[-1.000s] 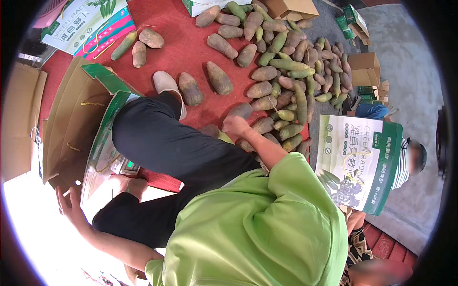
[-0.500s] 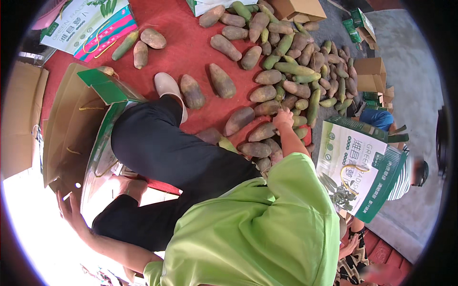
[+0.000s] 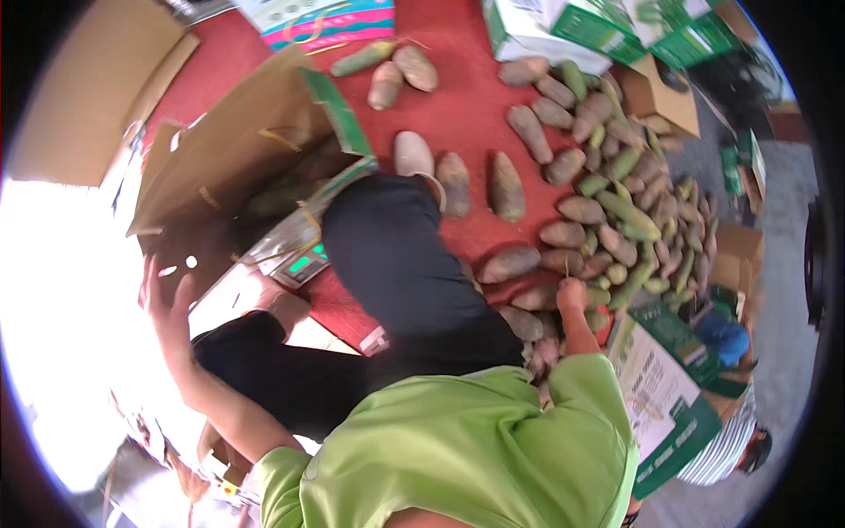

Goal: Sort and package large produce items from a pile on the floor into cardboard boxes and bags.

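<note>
My left hand (image 3: 169, 308) is spread with its fingers apart beside the lower corner of an open cardboard box (image 3: 229, 150); I cannot tell whether it touches the cardboard. The box's inside is dark, and green edging runs along its flap. By the box's near side shows a scale (image 3: 306, 262) with a lit green display. Reaching into a heap of radishes (image 3: 638, 216), my right hand (image 3: 572, 297) has its fingers closed at a radish (image 3: 534, 297). A thin stalk sticks up at the fingertips; what they grip is mostly hidden.
Two radishes (image 3: 506, 187) lie apart near my shoe (image 3: 414, 157) on the red mat (image 3: 458, 88). A green and white carton (image 3: 656, 387) stands at right, near a person in a striped shirt (image 3: 722, 444). More cartons (image 3: 607, 26) stand at the back.
The view has swung, so the mat, box and radishes sit farther right, and the scale's display now shows. My right hand stays at the heap; my left hand remains spread by the box.
</note>
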A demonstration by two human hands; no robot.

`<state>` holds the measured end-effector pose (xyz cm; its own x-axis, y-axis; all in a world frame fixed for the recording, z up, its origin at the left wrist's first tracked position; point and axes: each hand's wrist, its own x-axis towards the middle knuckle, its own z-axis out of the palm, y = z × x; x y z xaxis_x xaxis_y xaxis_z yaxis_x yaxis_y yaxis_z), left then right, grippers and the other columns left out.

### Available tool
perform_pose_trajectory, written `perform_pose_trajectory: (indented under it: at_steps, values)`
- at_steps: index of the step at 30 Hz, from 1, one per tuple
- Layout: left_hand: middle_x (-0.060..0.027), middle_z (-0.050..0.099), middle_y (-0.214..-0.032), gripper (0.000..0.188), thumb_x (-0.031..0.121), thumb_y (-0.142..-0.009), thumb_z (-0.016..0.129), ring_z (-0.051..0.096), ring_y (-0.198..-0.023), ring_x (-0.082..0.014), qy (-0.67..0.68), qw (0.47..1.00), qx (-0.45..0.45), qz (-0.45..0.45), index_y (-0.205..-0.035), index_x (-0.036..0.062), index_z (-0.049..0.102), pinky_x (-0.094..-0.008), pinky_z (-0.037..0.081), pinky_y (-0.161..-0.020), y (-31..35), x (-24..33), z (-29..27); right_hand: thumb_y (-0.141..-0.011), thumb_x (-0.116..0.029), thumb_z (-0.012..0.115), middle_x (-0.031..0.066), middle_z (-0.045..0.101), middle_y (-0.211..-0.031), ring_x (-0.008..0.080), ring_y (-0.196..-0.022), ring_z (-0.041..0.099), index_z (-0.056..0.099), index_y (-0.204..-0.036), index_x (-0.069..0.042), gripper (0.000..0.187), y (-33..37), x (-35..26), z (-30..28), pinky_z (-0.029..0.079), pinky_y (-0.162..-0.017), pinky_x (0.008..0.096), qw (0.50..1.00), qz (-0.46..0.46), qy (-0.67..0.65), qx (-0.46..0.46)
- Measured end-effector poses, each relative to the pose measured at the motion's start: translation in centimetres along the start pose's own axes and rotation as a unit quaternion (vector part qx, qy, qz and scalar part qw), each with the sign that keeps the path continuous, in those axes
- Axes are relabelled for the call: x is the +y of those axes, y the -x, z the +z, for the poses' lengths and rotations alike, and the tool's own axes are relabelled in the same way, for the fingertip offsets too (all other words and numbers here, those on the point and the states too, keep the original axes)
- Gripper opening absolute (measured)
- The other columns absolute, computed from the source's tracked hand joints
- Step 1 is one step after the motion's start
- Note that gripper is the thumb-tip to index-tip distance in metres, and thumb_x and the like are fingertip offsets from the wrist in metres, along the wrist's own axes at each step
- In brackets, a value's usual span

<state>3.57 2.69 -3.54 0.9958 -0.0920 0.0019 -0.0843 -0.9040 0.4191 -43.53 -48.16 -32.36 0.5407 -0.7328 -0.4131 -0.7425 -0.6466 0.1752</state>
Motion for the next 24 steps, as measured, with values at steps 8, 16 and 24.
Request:
perform_pose_trajectory:
  at_steps: [8, 16, 24]
  values:
    - [-0.0090, 0.042, -0.141, 0.069, 0.026, -0.071, 0.074, 0.039, -0.128, -0.0285, -0.130, 0.990, 0.037, 0.037, -0.131, 0.0062, 0.048, -0.0396, 0.033, -0.105, 1.2, 1.6, -1.1, -0.087, -0.027, 0.055, 0.0142, 0.063, -0.075, 0.0277, -0.066, 0.058, 0.066, -0.081, -0.002, 0.028, -3.1, -6.7, -6.5, 0.045, -0.066, 0.0391, 0.931, 0.050, -0.339, 0.125]
    - [-0.0153, 0.034, -0.144, 0.077, 0.020, -0.066, 0.077, 0.027, -0.134, -0.0328, -0.049, 0.999, 0.015, 0.017, -0.132, 0.0012, 0.043, -0.0426, 0.030, -0.107, 1.8, 2.0, -1.5, -0.094, -0.019, 0.051, -0.0026, 0.049, -0.065, 0.0060, -0.060, 0.040, 0.058, -0.073, -0.003, 0.028, -1.8, -15.3, -24.0, 0.030, -0.055, 0.0221, 0.701, 0.046, -0.694, 0.158]
    - [-0.0166, 0.034, -0.144, 0.079, 0.020, -0.064, 0.079, 0.026, -0.134, -0.0326, -0.028, 0.999, 0.016, 0.010, -0.132, -0.0008, 0.043, -0.0418, 0.030, -0.107, 1.8, 1.4, -1.5, -0.095, -0.021, 0.047, 0.0012, 0.033, -0.071, 0.0179, -0.077, 0.039, 0.042, -0.070, -0.005, 0.029, 2.0, -23.8, -43.6, 0.033, -0.079, 0.0329, 0.571, -0.375, -0.706, 0.186]
